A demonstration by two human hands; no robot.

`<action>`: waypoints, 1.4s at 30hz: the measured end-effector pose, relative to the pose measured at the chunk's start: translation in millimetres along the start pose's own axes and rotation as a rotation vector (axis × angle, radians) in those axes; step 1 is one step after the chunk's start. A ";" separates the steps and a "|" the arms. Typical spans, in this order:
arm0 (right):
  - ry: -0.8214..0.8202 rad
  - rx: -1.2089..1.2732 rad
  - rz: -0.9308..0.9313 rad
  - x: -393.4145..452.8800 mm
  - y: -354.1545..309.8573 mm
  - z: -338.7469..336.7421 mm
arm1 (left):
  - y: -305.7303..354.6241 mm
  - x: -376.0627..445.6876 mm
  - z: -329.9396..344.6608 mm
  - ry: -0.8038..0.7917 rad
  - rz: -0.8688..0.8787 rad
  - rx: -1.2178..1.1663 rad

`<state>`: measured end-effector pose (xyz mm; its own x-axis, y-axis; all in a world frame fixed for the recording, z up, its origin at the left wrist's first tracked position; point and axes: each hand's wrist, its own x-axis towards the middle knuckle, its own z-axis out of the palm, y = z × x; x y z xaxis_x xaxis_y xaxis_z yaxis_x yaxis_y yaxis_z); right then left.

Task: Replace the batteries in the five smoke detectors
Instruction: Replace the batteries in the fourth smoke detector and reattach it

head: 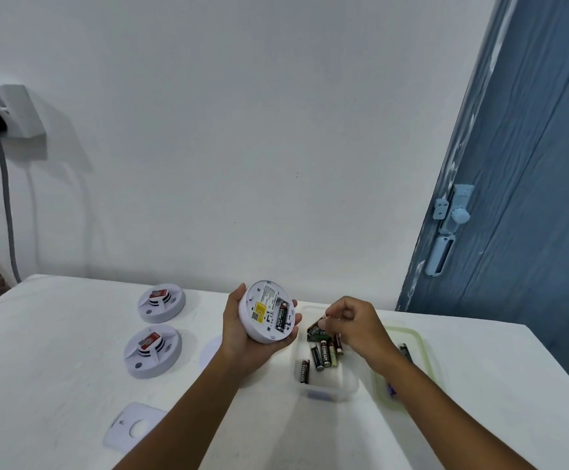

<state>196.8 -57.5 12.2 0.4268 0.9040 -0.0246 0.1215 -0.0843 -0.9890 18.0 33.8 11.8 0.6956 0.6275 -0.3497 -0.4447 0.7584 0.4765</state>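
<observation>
White tabletop lay beneath as your left hand cradled the opened detector (one battery seated), your right hand at three o'clock pinching a battery over the tub.

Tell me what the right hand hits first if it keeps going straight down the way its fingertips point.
Most likely the loose batteries in the clear container. The right hand hovers over them, already pinching a battery; its height above them is unclear.
</observation>
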 end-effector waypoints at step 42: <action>-0.122 0.628 0.105 -9.0 8.5 38.9 | -26.7 -12.8 36.1 -0.080 -0.051 0.002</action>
<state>159.1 -50.1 -1.6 0.2985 0.9485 -0.1056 -0.4784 0.0530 -0.8765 41.3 -0.8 32.7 0.7603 0.5717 -0.3083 -0.4059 0.7888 0.4616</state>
